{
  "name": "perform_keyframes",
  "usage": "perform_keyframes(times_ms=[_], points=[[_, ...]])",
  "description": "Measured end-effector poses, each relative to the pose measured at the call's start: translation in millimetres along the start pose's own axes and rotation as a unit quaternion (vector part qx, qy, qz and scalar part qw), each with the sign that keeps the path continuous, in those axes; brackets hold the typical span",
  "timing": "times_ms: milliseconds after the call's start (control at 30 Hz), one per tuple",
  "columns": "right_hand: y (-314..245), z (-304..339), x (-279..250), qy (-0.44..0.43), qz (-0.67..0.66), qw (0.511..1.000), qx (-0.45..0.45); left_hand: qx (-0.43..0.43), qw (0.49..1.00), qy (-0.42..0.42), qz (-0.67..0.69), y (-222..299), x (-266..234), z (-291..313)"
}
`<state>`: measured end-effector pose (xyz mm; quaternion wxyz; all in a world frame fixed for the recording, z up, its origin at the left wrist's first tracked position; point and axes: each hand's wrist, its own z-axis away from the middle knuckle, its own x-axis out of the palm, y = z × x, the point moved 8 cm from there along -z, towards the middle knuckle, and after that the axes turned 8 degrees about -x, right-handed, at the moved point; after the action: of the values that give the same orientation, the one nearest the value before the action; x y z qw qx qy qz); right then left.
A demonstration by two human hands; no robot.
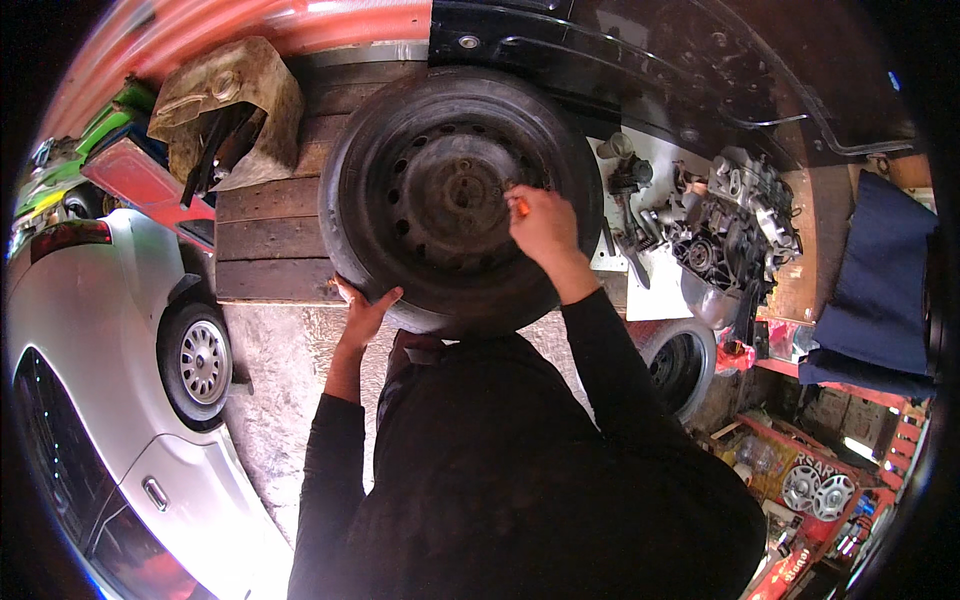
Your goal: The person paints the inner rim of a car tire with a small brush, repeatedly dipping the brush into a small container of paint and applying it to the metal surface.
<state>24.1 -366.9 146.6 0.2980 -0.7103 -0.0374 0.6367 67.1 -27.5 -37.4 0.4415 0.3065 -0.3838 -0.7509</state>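
Observation:
A dusty car wheel (pixel 432 160), a black tyre on a dark steel rim with round holes, lies flat on a wooden bench. My left hand (pixel 364 308) holds the tyre's near left edge, thumb spread away from the fingers. Over the right part of the rim, my right hand (pixel 545 228) is closed around a small orange-handled tool (pixel 522 207). Its tip is near the rim's inner face; the exact kind of tool is hidden by the fingers.
Left on the plank bench (pixel 265 240) is a cut-open plastic container (pixel 225 90) holding dark tools. An engine (pixel 730 235) stands to the right. A white car (pixel 120 370) is at left; another wheel (pixel 675 365) and a cluttered red shelf (pixel 800 470) are at lower right.

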Motion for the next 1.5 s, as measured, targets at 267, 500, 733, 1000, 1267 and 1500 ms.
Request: perform_keyframes(times_ms=[267,500,733,1000,1267,1500], points=[[-2,-10,49,-0.052,-0.315,0.947,-0.022,0.016,0.999,0.031,-0.009,2,0,0],[25,-11,15,0.072,-0.041,0.993,0.081,0.019,0.999,0.028,0.001,-8,2,-2],[10,0,44,0.015,-0.14,0.99,0.014,0.016,1.0,0.002,0.01,-9,5,-3],[-70,38,67,-0.142,-0.282,0.943,-0.103,-0.043,0.999,-0.016,0.024,24,8,20],[-81,39,42,-0.158,-0.132,0.976,-0.074,0.006,0.998,0.016,-0.064,-5,0,0],[-50,43,60,-0.269,-0.18,0.944,-0.058,-0.027,0.999,-0.009,0.026,23,7,15]])
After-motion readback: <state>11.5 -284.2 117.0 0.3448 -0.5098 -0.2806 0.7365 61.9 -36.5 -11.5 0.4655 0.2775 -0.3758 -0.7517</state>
